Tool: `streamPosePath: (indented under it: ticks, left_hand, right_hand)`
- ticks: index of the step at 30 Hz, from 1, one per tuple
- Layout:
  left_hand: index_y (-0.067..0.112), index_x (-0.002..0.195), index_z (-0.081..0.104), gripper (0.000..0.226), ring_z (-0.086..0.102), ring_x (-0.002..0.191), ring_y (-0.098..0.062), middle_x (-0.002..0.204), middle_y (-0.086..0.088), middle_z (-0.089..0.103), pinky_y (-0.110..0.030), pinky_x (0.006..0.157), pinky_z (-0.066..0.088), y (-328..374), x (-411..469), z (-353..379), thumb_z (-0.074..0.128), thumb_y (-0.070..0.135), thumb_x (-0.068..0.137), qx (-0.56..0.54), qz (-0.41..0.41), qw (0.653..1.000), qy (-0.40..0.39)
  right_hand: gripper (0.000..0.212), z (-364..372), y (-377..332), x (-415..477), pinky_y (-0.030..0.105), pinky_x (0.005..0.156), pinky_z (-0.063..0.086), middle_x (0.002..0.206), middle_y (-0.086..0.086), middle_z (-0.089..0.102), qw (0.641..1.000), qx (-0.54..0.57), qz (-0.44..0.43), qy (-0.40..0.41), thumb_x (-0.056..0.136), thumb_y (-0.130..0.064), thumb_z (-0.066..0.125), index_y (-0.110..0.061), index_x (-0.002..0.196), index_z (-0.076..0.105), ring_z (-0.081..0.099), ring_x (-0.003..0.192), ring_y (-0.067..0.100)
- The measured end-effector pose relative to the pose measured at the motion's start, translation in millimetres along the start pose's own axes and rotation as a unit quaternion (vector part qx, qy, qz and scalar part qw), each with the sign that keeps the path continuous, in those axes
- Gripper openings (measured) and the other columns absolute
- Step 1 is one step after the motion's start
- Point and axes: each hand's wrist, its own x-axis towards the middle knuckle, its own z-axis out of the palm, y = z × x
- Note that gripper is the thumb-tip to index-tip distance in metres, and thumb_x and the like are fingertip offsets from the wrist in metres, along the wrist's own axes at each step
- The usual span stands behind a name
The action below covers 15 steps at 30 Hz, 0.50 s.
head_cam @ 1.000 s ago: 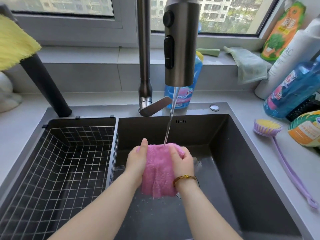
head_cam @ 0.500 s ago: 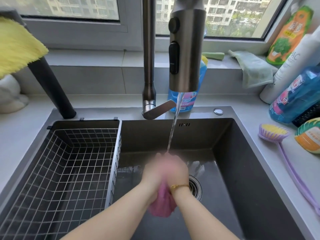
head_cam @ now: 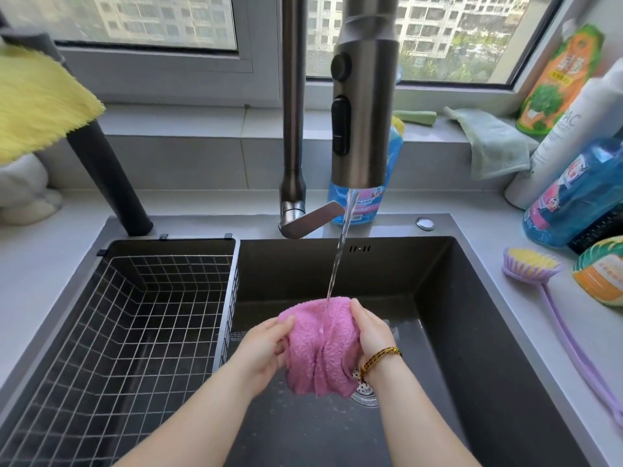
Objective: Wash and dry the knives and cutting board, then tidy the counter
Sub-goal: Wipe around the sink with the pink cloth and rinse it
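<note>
Rinsing the pink cloth [head_cam: 320,345] once more, we are holding it spread between both hands, directly under the water stream [head_cam: 340,251], which is landing on its top fold just beyond our fingertips. Our left hand [head_cam: 266,348] is pinching one side edge with curled fingers and thumb. Our right hand [head_cam: 372,335], the one wearing the bracelet [head_cam: 381,357], is gripping the opposite edge the same way.

Half a second ago both hands were bunched together lower down, squeezing the cloth into a tight wad. Now they are drawn apart and lifted, and the cloth is opening out much as it was a second ago. We are reading this as another wet-and-wring round, so the cloth is probably being readied while the washing itself is not yet under way. The knives and cutting board are not showing anywhere in view.

Just below our right wrist the drain strainer [head_cam: 365,394] is peeking out from behind the cloth, on the floor of the sink [head_cam: 472,332]. Left of our left hand the wire basket [head_cam: 118,332] is sitting in the sink. Well out to the right of our right hand a purple brush [head_cam: 532,264] is lying on the table [head_cam: 50,257].
</note>
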Motion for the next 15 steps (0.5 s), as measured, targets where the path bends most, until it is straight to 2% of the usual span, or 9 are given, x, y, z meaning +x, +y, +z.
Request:
streamPosePath:
  ticks: [3,6,9,11,12,15]
  left_hand:
    - [0.005,0.095,0.061,0.015,0.062,0.079,-0.020,0.085,-0.010,0.067,-0.029,0.066,0.050,3.3,-1.2,-1.0,0.046,0.010,0.094,-0.007,0.018,1.000,-0.006]
    - [0.006,0.094,0.061,0.016,0.065,0.077,-0.019,0.080,-0.008,0.069,-0.027,0.063,0.054,7.0,-5.2,1.8,0.046,0.013,0.094,-0.013,0.034,0.999,-0.017]
    - [0.007,0.094,0.063,0.028,0.067,0.083,-0.020,0.083,-0.008,0.072,-0.030,0.070,0.055,9.6,-11.6,8.7,0.039,0.021,0.098,-0.021,0.048,0.997,-0.051]
    - [0.010,0.093,0.064,0.037,0.066,0.091,-0.018,0.090,-0.007,0.072,-0.031,0.081,0.053,11.3,-13.9,12.3,0.031,0.026,0.100,-0.008,0.059,0.996,-0.069]
    - [0.011,0.092,0.065,0.040,0.064,0.094,-0.018,0.093,-0.006,0.070,-0.031,0.085,0.051,12.6,-14.7,13.2,0.029,0.027,0.100,0.001,0.061,0.996,-0.071]
    - [0.013,0.090,0.065,0.042,0.061,0.096,-0.018,0.095,-0.004,0.067,-0.032,0.089,0.047,17.2,-14.0,11.3,0.027,0.028,0.101,0.048,0.056,0.995,-0.071]
  right_hand:
    - [0.033,3.1,-1.2,-2.5,0.049,0.094,0.048,0.109,0.012,0.063,0.999,0.034,-0.005,-0.023,0.092,-0.037,0.048,-0.012,0.109,0.062,0.059,0.104,0.029]
    - [0.024,5.8,-1.4,-6.2,0.044,0.090,0.051,0.103,0.012,0.065,0.998,0.047,-0.037,-0.038,0.093,-0.031,0.048,-0.015,0.097,0.066,0.061,0.100,0.027]
    - [0.017,11.6,-1.3,-12.6,0.040,0.088,0.051,0.097,0.008,0.065,0.994,0.017,-0.090,-0.061,0.092,-0.026,0.049,-0.020,0.085,0.064,0.060,0.098,0.025]
    - [0.006,14.1,-1.0,-17.1,0.032,0.083,0.052,0.098,0.004,0.064,0.989,-0.022,-0.118,-0.088,0.089,-0.024,0.055,-0.022,0.090,0.060,0.061,0.096,0.019]
    - [0.007,14.5,-1.6,-19.6,0.026,0.080,0.051,0.099,0.000,0.062,0.986,-0.047,-0.130,-0.098,0.087,-0.023,0.058,-0.024,0.093,0.057,0.060,0.094,0.014]
    - [0.028,11.2,-0.3,-19.0,0.015,0.071,0.047,0.100,-0.006,0.056,0.978,-0.109,-0.140,-0.113,0.082,-0.017,0.065,-0.024,0.104,0.048,0.056,0.091,0.005]
